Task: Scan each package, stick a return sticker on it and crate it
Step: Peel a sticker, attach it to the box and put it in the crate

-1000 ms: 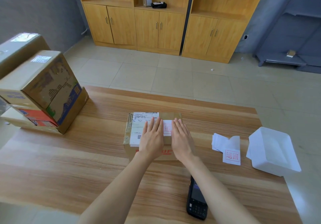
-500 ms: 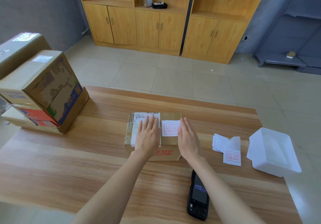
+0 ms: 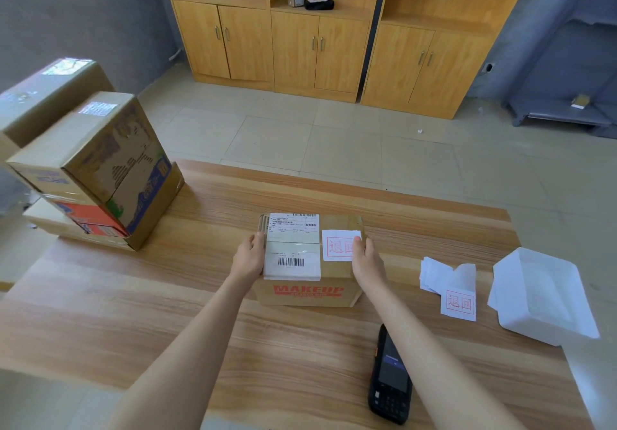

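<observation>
Head view. The package (image 3: 309, 291), a brown carton printed MAKEUP on its near face, rests on the wooden worktop (image 3: 300, 346) at mid-frame. Taking the carton as the dial, the left hand (image 3: 248, 257) clasps its 9 o'clock side and the right hand (image 3: 365, 259) its 3 o'clock side. Each grip is closed over a top edge, thumb uppermost (the fingers down the side walls are hidden), so the carton lies squarely between the two grips. A shipping label (image 3: 293, 246) covers the left half of the top. The return sticker (image 3: 338, 245) lies flat at about 2 o'clock on the top, with the right thumb touching its edge. A handheld scanner (image 3: 389, 376) lies at 5 o'clock, apart from the carton. Loose stickers (image 3: 449, 282) and a white tray (image 3: 541, 296) lie toward 3 to 4 o'clock. Stacked cartons (image 3: 93, 169) stand at 10 o'clock.
</observation>
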`<state>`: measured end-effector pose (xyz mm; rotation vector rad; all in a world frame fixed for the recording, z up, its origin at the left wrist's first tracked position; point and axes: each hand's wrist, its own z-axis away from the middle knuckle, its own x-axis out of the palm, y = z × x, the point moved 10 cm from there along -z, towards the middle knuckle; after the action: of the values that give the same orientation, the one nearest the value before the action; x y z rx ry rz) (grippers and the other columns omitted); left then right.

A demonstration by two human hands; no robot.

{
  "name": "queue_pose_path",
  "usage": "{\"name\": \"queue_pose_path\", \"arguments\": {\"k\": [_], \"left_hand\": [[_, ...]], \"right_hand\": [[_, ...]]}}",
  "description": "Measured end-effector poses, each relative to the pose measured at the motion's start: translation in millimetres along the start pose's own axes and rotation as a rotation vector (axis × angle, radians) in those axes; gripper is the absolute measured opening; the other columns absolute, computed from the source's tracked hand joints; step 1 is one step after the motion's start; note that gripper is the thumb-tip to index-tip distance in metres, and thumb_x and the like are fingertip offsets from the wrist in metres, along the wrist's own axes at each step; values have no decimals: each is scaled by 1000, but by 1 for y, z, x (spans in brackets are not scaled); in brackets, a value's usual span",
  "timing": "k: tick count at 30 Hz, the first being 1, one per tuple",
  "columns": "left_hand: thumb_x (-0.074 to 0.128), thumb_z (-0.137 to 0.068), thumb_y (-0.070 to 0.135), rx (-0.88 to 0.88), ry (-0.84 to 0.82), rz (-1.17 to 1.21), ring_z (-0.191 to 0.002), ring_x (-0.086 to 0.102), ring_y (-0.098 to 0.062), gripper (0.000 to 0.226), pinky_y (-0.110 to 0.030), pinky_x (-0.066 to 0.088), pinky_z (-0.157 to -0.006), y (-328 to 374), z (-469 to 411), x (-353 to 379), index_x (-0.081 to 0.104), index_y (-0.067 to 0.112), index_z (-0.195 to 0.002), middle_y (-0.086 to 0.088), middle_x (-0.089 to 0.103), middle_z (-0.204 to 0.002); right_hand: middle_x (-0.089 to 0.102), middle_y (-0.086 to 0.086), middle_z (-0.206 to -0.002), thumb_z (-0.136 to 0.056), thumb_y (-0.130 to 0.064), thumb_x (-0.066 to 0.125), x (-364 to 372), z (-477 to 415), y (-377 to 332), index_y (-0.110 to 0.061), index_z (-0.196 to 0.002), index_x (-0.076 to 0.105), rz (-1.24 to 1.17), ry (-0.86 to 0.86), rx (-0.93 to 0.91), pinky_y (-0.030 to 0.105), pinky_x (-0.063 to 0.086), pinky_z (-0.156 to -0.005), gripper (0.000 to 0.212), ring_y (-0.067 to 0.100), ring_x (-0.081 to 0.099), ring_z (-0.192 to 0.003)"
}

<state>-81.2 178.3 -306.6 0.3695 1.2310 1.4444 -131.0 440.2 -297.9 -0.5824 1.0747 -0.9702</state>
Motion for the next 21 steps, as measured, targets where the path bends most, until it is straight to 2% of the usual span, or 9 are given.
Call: {"name": "queue_pose_path", "arguments": {"k": [2, 3, 5, 9, 13, 17, 21], "left_hand": [[31, -102, 37, 15, -14, 55, -110, 57, -29, 38, -40, 45, -95, 0, 2, 3, 58, 11, -110, -14, 62, -120], [31, -102, 37, 19, -13, 62, -108, 58, -28, 38, -40, 46, -93, 1, 3, 4, 59, 11, -108, -13, 63, -117], [30, -102, 37, 11, -11, 79, -106, 58, -27, 41, -39, 45, -92, 0, 3, 4, 59, 10, -110, -12, 63, -115], [29, -102, 40, 11, -1, 65, -106, 58, -27, 48, -39, 45, -91, 0, 4, -1, 59, 7, -119, -10, 63, -114], [29, -101, 40, 19, 27, 92, -106, 58, -27, 48, -41, 46, -95, -3, 10, -18, 60, 7, -119, -10, 63, -113], [29, -102, 38, 19, 93, 139, -104, 59, -25, 42, -43, 47, -94, -11, 23, -50, 59, 12, -116, -7, 64, -110], [28, -102, 39, -7, 202, 173, -104, 59, -25, 40, -44, 48, -94, -26, 40, -93, 57, 14, -115, -6, 63, -109]], "right_hand": [[44, 9, -145, -103, -38, 25, -1, 1, -1, -11, -145, 32, -7, 9, -8, 36, 34, -100, 50, 28, 41, -131], [47, 9, -141, -103, -38, 25, -2, 1, -2, -9, -141, 36, -11, 12, -7, 35, 36, -94, 49, 28, 44, -127], [52, 8, -134, -104, -36, 26, -2, 3, -4, -8, -134, 42, -12, 26, -16, 30, 33, -83, 45, 27, 48, -119], [55, 10, -129, -103, -37, 27, 0, 6, -8, -6, -130, 43, -8, 40, -27, 29, 33, -79, 44, 25, 52, -108], [56, 11, -126, -103, -37, 27, 9, 12, -20, -5, -127, 44, -6, 21, -57, 29, 32, -76, 43, 26, 52, -105], [58, 8, -115, -104, -34, 29, 30, 24, -45, -9, -111, 47, 0, -25, -131, 29, 30, -66, 32, 21, 49, -92], [55, 1, -106, -103, -34, 29, 65, 37, -68, -6, -120, 46, 31, -114, -200, 29, 32, -62, 36, 21, 52, -92]]}}
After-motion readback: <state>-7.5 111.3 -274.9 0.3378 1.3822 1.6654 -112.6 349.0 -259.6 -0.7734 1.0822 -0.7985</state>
